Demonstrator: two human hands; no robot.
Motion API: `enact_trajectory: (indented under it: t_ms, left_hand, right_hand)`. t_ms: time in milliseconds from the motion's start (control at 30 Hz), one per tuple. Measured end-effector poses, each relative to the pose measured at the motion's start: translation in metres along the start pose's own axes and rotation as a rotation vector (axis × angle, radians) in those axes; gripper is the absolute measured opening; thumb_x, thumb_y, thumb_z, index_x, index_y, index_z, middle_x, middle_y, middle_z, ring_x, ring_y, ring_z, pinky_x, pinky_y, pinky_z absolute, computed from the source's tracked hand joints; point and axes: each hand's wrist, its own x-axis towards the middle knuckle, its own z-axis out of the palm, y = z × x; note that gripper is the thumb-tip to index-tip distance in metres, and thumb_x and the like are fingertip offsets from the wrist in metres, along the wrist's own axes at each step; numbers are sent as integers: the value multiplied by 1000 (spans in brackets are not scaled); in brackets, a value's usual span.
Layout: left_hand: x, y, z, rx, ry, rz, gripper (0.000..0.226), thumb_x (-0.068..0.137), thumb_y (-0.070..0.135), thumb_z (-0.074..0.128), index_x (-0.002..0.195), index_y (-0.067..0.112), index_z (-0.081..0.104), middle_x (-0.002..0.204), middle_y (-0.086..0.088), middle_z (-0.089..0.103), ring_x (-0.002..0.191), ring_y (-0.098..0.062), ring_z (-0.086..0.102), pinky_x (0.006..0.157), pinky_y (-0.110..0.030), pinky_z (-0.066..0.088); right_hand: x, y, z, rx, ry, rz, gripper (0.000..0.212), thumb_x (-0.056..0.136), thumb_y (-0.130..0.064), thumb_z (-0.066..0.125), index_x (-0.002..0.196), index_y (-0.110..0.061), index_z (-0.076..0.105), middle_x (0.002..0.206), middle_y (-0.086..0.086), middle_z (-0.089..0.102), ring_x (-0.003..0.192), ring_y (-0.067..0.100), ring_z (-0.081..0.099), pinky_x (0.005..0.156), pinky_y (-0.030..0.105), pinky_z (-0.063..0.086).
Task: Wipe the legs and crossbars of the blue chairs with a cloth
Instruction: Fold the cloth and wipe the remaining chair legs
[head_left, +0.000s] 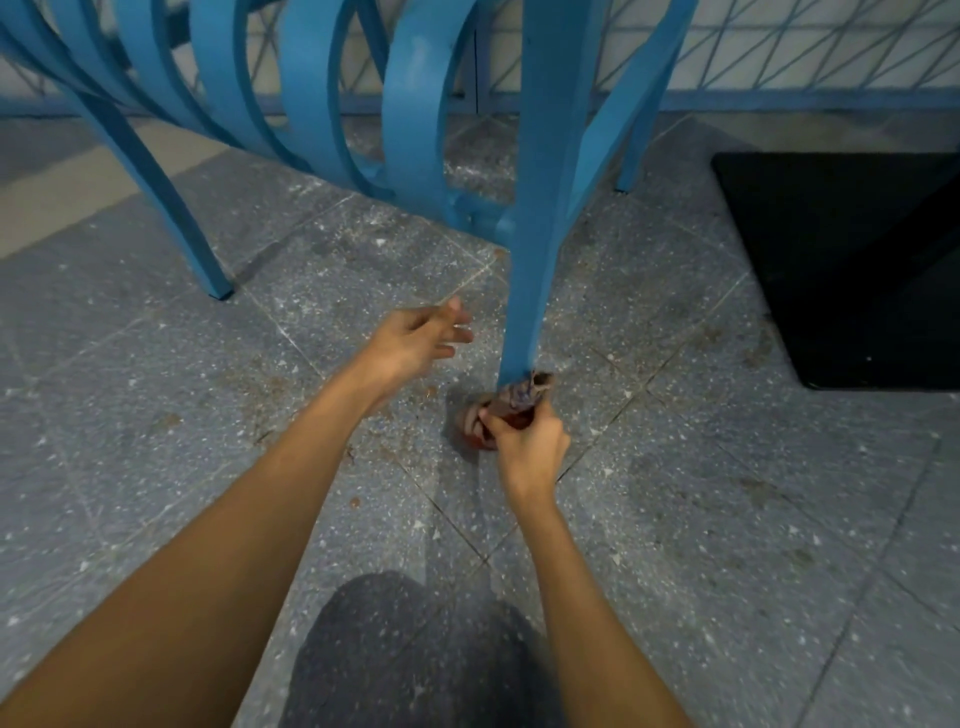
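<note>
Right hand (530, 441) is low at the foot of the nearest leg (530, 249) of the blue chair (410, 130), where the leg meets the floor (727, 493). Its fingers (496, 420) are curled and grip a brownish-red cloth (522, 397). The cloth is bunched around the base of the leg on the far side of the knuckles, held between fingers and leg. A fold of it spills out to the left of the hand and touches the floor. Left hand (415, 338) is raised to the left of the same leg, near it but apart. Its fingers (457, 332) are extended towards the leg, loosely together and blurred, and hold nothing. Curved blue hoops (306, 93) join near the leg's lower part. A second leg (171, 218) stands on the floor far left. The floor is speckled grey tile with brown stains near the cloth. A black mat (857, 270) lies to the right, well apart from both hands.
</note>
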Motion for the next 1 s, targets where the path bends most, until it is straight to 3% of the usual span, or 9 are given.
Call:
enact_trajectory:
  t_ms: [67,200,333,467,533,633,767,900,1000]
  left_hand:
    - [0,-6,-2,19,17,-47,39,98,39,43,121,13,61,113,2,68,94,-7,63,58,-11,49]
    - [2,-13,-4,14,69,-73,25,99,29,44,111,21,63,102,8,70,97,-12,64,73,-29,48]
    - [5,-6,1,-20,96,-47,23,99,26,41,104,22,64,99,9,71,94,-10,65,81,-33,46]
    - [4,-1,6,-62,100,-44,23,100,21,40,97,25,63,95,10,71,88,-7,66,78,-31,47]
    - [4,1,7,-77,89,-44,22,99,23,43,101,23,65,96,9,71,89,-7,66,81,-31,46]
    - [-2,3,10,-81,60,-73,22,99,20,44,107,18,65,104,2,70,89,-11,65,76,-28,46]
    - [-9,18,7,-18,53,-48,21,97,15,44,94,23,63,89,4,70,89,-15,66,66,-27,45]
    - [-6,51,-27,-521,226,-90,22,99,20,40,97,18,62,89,2,70,87,-17,65,75,-32,51]
    - [-5,71,-57,-1025,241,-121,23,99,28,40,92,16,59,82,0,65,80,-16,61,76,-34,52]
  right_hand:
    - [-1,-24,-3,41,72,-111,43,73,-14,81,112,-8,65,101,6,71,92,15,65,78,8,46]
    - [-6,-85,-19,89,241,-420,50,69,-30,83,109,-6,66,99,0,65,92,16,53,77,6,39]
    - [-5,-112,-27,120,322,-558,51,69,-38,82,103,-4,65,99,2,64,92,18,54,78,19,43]
    - [-3,-71,-14,52,255,-462,58,71,-38,79,109,3,62,103,11,63,97,24,54,84,19,41]
    - [-3,-50,-9,-1,159,-331,54,71,-27,82,111,3,61,104,13,62,100,29,56,87,28,43]
    - [-3,-46,-14,-72,81,-197,44,70,-24,84,102,-2,65,99,12,67,98,29,62,84,29,48]
    - [-14,-107,-33,-2,182,-328,51,69,-33,83,107,-6,63,102,7,66,98,23,60,86,31,48]
    - [-37,-165,-45,111,320,-482,75,74,-31,81,133,2,47,123,8,53,116,14,48,102,17,35]
    - [-47,-182,-48,132,348,-536,67,75,-22,80,128,5,49,120,11,53,111,16,50,101,20,40]
